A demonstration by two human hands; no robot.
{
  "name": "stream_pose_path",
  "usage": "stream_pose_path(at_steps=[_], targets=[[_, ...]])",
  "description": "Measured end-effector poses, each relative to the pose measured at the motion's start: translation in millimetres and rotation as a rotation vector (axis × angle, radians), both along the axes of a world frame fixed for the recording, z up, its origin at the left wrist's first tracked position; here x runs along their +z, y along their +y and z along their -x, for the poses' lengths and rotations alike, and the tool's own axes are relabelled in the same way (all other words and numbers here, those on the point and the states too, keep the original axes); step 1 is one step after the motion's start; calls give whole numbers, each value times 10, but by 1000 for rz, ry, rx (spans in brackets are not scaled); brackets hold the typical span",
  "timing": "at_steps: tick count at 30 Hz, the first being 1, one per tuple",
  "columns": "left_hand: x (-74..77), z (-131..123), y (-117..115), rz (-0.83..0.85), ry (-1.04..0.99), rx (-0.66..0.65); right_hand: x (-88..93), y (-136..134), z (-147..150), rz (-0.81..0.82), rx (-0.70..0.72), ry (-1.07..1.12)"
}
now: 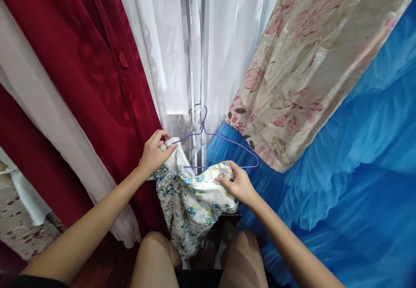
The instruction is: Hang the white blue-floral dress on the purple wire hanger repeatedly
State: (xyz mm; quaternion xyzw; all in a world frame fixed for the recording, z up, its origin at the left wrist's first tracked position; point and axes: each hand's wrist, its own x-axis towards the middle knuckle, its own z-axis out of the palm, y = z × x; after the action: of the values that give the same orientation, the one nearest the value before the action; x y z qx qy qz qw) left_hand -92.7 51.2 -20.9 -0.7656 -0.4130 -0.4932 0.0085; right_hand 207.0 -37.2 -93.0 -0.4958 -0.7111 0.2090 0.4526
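A white garment with blue and yellow flowers hangs between my two hands; I cannot tell whether it is a blouse or a dress. Its left shoulder covers the left end of a purple wire hanger. My left hand is closed there, pinching the cloth at the hanger's arm. Closed on the opposite side of the neckline, my right hand holds the cloth below the hanger's lower bar. The hanger's right end sticks out bare. Its hook points up, in front of pale vertical strips.
Long dark red cloth and white cloth hang on the left. White drapes hang behind the hanger. To the right are a beige floral garment and ruffled blue tulle. My bare knees are below.
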Motion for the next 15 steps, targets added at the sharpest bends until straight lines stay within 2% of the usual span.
stream_pose_path(at_steps=[2, 4, 6, 8, 10, 12, 15], targets=[[-53, 0, 40, -35, 1, 5, 21, -96, -228, -40, -31, 30], [-79, 22, 63, -63, 49, -29, 57, -112, -449, -90, -135, 59], [-87, 39, 65, -80, 87, -54, 133, -46, -627, -105, -233, 63], [-82, 59, 60, -95, 101, -42, 262, 49, -744, -48, -264, 27], [-72, 115, 67, -97, 80, 6, 427, 106, -804, 40, -218, -7], [-75, 230, 97, -53, 23, 56, 580, 100, -825, 143, -94, 24], [-155, 459, 170, 188, -50, -7, 669, 46, -800, 419, 175, 229]])
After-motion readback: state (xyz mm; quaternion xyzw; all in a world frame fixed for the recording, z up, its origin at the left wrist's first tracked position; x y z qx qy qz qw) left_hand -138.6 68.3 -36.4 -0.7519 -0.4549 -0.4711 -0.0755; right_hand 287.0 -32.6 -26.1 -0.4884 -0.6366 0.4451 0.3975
